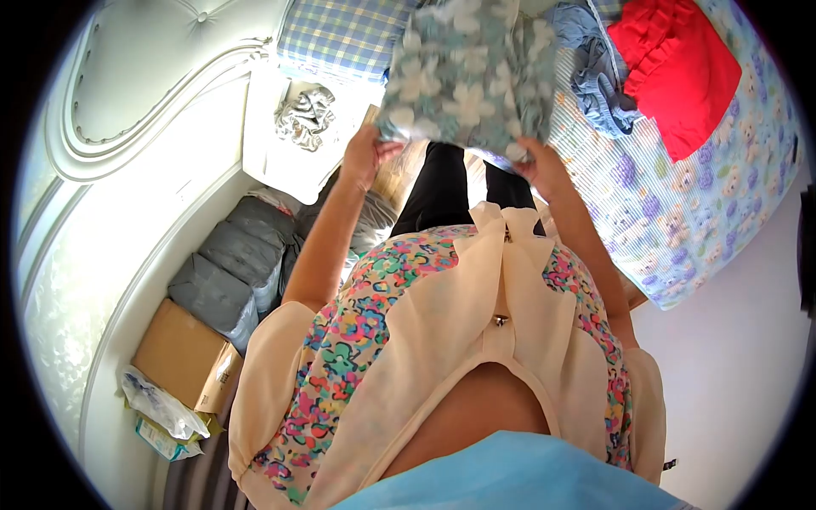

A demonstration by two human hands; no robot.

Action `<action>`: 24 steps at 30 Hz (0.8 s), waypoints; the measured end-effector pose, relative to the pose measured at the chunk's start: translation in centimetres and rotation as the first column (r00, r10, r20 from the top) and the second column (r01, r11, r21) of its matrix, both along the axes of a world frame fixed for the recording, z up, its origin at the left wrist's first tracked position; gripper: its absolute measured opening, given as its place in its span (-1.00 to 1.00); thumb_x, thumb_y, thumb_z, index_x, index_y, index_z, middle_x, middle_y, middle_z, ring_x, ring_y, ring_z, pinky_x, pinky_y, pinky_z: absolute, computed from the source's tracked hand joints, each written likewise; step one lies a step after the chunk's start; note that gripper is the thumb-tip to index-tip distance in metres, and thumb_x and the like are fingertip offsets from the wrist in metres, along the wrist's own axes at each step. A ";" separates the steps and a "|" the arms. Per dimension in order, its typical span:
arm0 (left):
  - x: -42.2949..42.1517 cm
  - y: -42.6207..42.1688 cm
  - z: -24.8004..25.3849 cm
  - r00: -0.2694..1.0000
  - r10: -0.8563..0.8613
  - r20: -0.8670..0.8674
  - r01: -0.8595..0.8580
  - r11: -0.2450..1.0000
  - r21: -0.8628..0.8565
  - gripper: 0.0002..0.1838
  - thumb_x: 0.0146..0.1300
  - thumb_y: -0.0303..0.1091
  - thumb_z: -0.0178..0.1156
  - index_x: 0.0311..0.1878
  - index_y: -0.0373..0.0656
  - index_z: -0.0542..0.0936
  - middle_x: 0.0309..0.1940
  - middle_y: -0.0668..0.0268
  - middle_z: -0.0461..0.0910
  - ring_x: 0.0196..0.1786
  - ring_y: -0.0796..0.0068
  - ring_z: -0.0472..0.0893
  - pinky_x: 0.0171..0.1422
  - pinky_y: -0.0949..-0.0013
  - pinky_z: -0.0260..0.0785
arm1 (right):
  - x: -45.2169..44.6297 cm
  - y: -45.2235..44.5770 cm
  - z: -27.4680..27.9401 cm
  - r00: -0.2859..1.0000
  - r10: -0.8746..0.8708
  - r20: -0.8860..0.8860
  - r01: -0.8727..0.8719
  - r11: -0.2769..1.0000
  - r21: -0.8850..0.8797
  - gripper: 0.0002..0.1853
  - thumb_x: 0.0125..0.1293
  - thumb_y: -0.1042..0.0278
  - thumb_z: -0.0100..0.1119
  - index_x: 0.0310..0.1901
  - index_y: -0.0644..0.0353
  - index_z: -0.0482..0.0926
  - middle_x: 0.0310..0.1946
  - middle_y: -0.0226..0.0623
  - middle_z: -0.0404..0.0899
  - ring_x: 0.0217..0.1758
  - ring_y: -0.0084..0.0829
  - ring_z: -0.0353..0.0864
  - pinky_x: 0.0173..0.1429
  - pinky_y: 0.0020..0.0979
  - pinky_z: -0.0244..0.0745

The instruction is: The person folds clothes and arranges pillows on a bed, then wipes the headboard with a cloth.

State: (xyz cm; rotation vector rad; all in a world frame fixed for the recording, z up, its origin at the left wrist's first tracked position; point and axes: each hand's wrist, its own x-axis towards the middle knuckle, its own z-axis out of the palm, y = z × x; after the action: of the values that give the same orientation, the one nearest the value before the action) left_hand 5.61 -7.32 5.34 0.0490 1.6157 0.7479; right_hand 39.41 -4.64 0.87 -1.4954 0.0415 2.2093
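Note:
Stretched out in front of me is a grey-green cloth garment with pale flowers (pixel 467 76); its exact kind I cannot make out. At its near left corner, my left hand (pixel 367 157) has its fingers closed on the edge. My right hand (pixel 541 168) pinches the near right corner. The cloth hangs between both hands, slightly blurred, and its far end runs toward the top of the view. Below it my black trousers (pixel 433 191) show.
To the right, a bed with a bear-print sheet (pixel 680 221) bears a red ruffled garment (pixel 680 68) and blue denim clothing (pixel 599 89). A checked pillow (pixel 340 38) and a crumpled grey cloth (pixel 306 117) lie at upper left. Grey packages (pixel 212 293) and a cardboard box (pixel 183 353) line the left.

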 end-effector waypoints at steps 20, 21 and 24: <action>1.8 8.5 -5.2 0.976 0.034 -0.214 -0.027 0.999 0.039 -0.64 0.37 -0.34 0.06 0.19 -0.20 0.40 0.04 0.23 0.55 0.03 0.29 0.60 0.01 0.32 0.51 | -6.6 9.2 -5.5 0.598 -0.128 0.791 -0.692 0.415 0.590 -0.46 0.17 0.22 0.32 0.16 0.21 0.44 -0.04 -0.20 0.55 0.02 -0.25 0.56 0.11 -0.18 0.40; 1.8 6.8 -6.3 0.978 0.031 -0.206 -0.036 0.999 -0.017 -0.64 0.36 -0.35 0.09 0.19 -0.19 0.41 0.03 0.24 0.55 0.03 0.29 0.60 0.00 0.32 0.51 | -7.1 10.0 -5.4 0.603 -0.118 0.789 -0.694 0.410 0.592 -0.46 0.17 0.22 0.32 0.16 0.21 0.44 -0.04 -0.20 0.55 0.02 -0.25 0.56 0.11 -0.18 0.40; 2.7 3.3 -8.1 0.981 0.027 -0.190 -0.047 0.994 -0.097 -0.63 0.34 -0.36 0.14 0.18 -0.17 0.42 0.00 0.26 0.55 0.03 0.31 0.60 0.02 0.31 0.50 | -8.9 12.7 -7.0 0.342 -0.351 0.872 -0.921 0.056 0.385 -0.31 0.05 0.08 0.39 0.19 0.20 0.41 0.11 -0.13 0.49 0.15 -0.16 0.50 0.27 -0.12 0.26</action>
State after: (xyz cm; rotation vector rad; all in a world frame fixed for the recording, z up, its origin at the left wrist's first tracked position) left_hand 8.29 -4.00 -2.81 0.0174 1.8378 0.7059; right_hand 30.51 8.04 -6.18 -1.4869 -2.0821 0.5969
